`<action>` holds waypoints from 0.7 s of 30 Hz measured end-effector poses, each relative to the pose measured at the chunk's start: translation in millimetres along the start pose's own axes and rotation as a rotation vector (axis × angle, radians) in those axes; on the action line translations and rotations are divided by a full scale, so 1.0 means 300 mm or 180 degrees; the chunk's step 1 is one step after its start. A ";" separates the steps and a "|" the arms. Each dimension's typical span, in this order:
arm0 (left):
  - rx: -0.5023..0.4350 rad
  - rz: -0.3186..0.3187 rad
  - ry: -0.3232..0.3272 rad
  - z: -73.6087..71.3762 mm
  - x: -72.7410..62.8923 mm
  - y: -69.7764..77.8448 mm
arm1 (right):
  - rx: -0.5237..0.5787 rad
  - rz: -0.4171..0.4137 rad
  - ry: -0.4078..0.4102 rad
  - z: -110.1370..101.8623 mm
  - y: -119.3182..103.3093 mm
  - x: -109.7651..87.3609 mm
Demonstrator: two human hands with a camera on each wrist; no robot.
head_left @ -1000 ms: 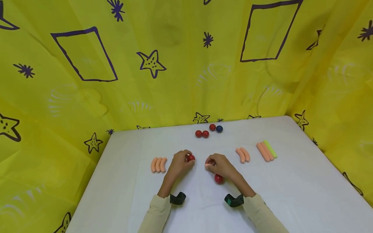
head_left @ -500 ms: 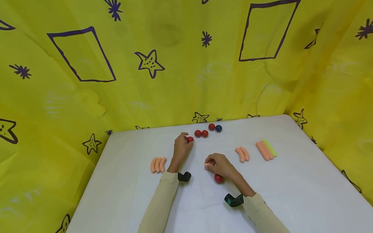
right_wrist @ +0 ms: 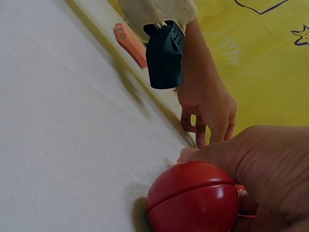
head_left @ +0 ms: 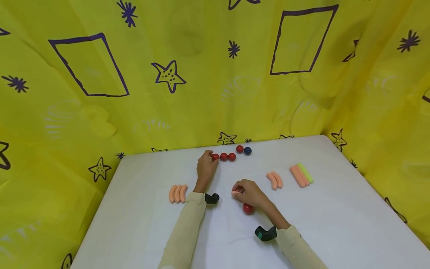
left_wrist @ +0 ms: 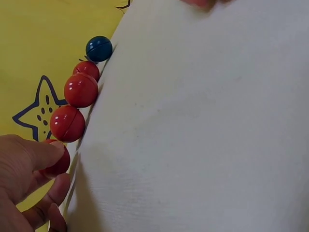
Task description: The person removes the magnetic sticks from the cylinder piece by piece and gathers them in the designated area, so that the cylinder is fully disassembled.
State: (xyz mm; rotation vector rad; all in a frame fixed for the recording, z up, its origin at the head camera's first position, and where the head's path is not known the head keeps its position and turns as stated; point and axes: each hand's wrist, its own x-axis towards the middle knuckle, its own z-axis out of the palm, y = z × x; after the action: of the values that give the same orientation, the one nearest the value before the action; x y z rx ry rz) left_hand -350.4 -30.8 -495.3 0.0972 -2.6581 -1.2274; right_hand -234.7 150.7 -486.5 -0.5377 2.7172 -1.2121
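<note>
My left hand (head_left: 206, 168) pinches a red ball (left_wrist: 61, 163) at the far side of the table. That ball sits at the left end of a row with two more red balls (head_left: 227, 157). Behind them to the right are another red ball (head_left: 239, 149) and a dark blue ball (head_left: 247, 151). Near the middle, my right hand (head_left: 250, 193) has its fingers curled round a small pale pink piece (head_left: 236, 194), mostly hidden by the fingers. A red ball (head_left: 248, 209) rests on the table just under that hand's wrist side.
Three curved peach sausage-shaped pieces (head_left: 178, 194) lie left of the left arm. Two similar curved pieces (head_left: 274, 181) lie to the right, beside straight pink sticks (head_left: 299, 176) and a light green stick (head_left: 305, 172). A yellow patterned curtain (head_left: 188, 112) borders the white table (head_left: 141, 224).
My left hand has carried the red ball from mid-table to the far side, beside the two red balls there. The right hand has stayed in place.
</note>
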 end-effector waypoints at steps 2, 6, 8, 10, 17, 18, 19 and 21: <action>-0.0001 0.0051 -0.0003 0.000 0.000 -0.007 | 0.0009 0.0010 -0.0014 0.005 0.000 0.003; 0.0018 0.0067 -0.0072 0.004 0.001 -0.013 | -0.0007 0.0044 -0.0024 0.008 0.005 0.007; 0.0045 0.0046 -0.0089 0.004 0.002 -0.010 | -0.0017 0.0077 -0.0024 0.004 0.004 0.007; 0.0054 0.0018 -0.0119 0.004 0.003 -0.009 | -0.0022 0.0105 -0.0025 0.002 0.002 0.006; 0.0066 0.0029 -0.0125 -0.001 -0.001 -0.017 | 0.0011 0.0085 -0.0041 -0.002 0.001 0.004; 0.0067 0.0031 -0.0129 -0.001 -0.001 -0.017 | 0.0023 0.0091 -0.0047 -0.002 0.002 0.004; 0.0070 0.0044 -0.0128 -0.002 -0.001 -0.018 | 0.0028 0.0101 -0.0050 -0.002 0.002 0.004; 0.0057 0.0048 -0.0143 -0.003 -0.003 -0.019 | 0.0042 0.0123 -0.0057 -0.002 0.003 0.003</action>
State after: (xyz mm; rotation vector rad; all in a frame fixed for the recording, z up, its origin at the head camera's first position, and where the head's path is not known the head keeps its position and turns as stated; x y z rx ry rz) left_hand -349.6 -35.0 -499.2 0.0527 -2.7033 -1.2153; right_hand -236.1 151.4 -486.7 -0.4896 2.6899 -1.2088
